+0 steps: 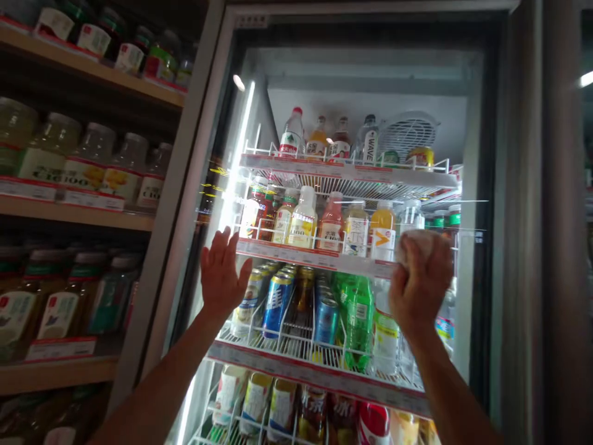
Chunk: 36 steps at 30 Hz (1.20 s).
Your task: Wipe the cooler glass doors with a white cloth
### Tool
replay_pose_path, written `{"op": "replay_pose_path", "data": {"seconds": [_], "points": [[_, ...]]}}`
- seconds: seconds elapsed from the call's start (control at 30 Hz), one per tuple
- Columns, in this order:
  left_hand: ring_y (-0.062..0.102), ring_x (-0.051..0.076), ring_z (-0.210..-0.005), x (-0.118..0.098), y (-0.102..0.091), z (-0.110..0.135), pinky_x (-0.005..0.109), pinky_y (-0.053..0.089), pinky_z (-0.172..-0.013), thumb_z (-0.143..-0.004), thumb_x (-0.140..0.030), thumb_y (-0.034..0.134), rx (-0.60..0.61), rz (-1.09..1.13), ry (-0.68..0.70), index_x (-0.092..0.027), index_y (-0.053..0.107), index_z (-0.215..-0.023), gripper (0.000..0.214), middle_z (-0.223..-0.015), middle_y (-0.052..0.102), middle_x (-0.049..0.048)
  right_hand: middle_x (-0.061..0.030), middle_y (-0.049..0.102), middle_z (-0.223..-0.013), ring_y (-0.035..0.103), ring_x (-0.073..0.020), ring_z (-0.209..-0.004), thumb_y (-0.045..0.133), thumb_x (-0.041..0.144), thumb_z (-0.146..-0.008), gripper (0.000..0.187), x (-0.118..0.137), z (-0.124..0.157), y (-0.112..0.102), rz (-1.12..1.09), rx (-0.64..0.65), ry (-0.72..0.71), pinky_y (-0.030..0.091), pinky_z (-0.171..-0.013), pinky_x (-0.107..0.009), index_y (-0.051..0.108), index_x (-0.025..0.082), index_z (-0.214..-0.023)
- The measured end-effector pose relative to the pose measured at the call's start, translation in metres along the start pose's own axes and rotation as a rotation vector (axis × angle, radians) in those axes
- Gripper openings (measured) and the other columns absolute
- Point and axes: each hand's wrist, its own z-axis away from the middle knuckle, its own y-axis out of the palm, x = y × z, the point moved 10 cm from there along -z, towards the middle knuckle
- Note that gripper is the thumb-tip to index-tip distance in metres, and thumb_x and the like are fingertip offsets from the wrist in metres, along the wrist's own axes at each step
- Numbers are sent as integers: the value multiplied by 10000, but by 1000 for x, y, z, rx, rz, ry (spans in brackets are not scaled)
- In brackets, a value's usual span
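Note:
A glass-doored drinks fridge (361, 68) stands in front of me, its lit shelves showing through the glass. My left hand (222, 269) is raised with fingers spread at the left side of the glass, holding nothing; whether the palm touches the pane I cannot tell. Bunched in my right hand (419, 284) is a pale cloth (428, 244), held up at the right part of the door, slightly blurred. Behind the glass between my hands are juice bottles (302, 222), a blue can (277, 306) and green plastic bottles (359, 315).
Left of the fridge, open wooden shelves (78, 210) hold rows of bottles (88, 157). The door's grey metal frame (185, 148) runs up beside them. Wire racks (324, 364) with cans and bottles fill the fridge. A round fan grille (407, 136) sits inside at the top.

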Motion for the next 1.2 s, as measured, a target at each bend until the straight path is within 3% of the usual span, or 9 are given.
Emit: {"op": "replay_pose_path", "data": {"seconds": [0.2, 0.27, 0.4, 0.47, 0.7, 0.77, 0.9, 0.97, 1.2], "points": [[240, 229, -1379, 1, 1, 0, 445, 188, -1114, -906, -453, 310, 10, -11, 20, -174, 298, -1407, 574, -1467, 319, 114, -27, 337, -1464, 191, -252, -1391, 515, 160, -800, 518, 135, 50, 54, -84, 305, -420, 249, -1066, -493, 462, 313, -1292], [239, 229, -1379, 1, 1, 1, 444, 189, -1114, -906, -448, 315, 7, -13, 26, -171, 297, -1407, 573, -1464, 323, 117, -36, 360, -1452, 222, -249, -1381, 503, 170, -818, 494, 129, 41, 52, -76, 296, -452, 237, -1067, -500, 466, 308, -1291], [246, 221, -1377, 1, 1, 2, 433, 195, -1114, -908, -440, 314, -10, -24, 22, -168, 301, -1405, 566, -1453, 344, 119, -101, 320, -1467, 259, -295, -1363, 430, 210, -867, 441, 50, -18, 31, -5, 83, -152, 252, -1034, -543, 472, 243, -1305], [244, 219, -1378, 0, 1, 2, 430, 195, -1114, -911, -436, 309, -10, -29, 26, -164, 300, -1404, 563, -1452, 346, 120, -117, 295, -1477, 242, -323, -1366, 445, 230, -860, 447, 35, -29, 29, -7, 31, -58, 251, -1028, -562, 475, 226, -1306], [227, 217, -1383, 1, 2, 2, 423, 193, -1117, -911, -428, 322, 14, -40, 27, -180, 276, -1415, 564, -1463, 326, 107, -51, 335, -1468, 199, -264, -1389, 506, 129, -808, 516, 150, 51, 57, -146, 320, -474, 233, -1077, -507, 465, 279, -1300], [236, 218, -1380, 1, 1, 3, 421, 197, -1116, -910, -426, 328, 4, -37, 32, -183, 278, -1415, 562, -1460, 332, 108, -37, 346, -1462, 236, -255, -1377, 503, 142, -819, 505, 136, 48, 52, -131, 300, -460, 226, -1078, -510, 465, 300, -1297], [252, 224, -1374, -3, -1, 4, 424, 195, -1115, -915, -409, 322, -43, -33, 63, -162, 294, -1406, 551, -1448, 351, 122, -82, 299, -1482, 268, -307, -1359, 468, 210, -854, 470, 49, -4, 25, -18, 72, -145, 250, -1037, -561, 454, 271, -1319], [254, 224, -1373, -4, -2, 4, 422, 190, -1117, -918, -404, 321, -58, -37, 77, -147, 303, -1401, 548, -1445, 356, 128, -100, 290, -1483, 258, -331, -1359, 470, 229, -851, 466, 35, -14, 22, 20, 30, -73, 263, -1025, -566, 464, 247, -1316], [267, 216, -1368, -2, -2, 4, 402, 198, -1116, -919, -410, 329, -55, -29, 74, -154, 334, -1385, 532, -1438, 373, 115, -54, 320, -1473, 234, -264, -1377, 474, 195, -842, 492, 119, 34, 51, -57, 262, -435, 218, -1074, -513, 437, 290, -1323]]}}
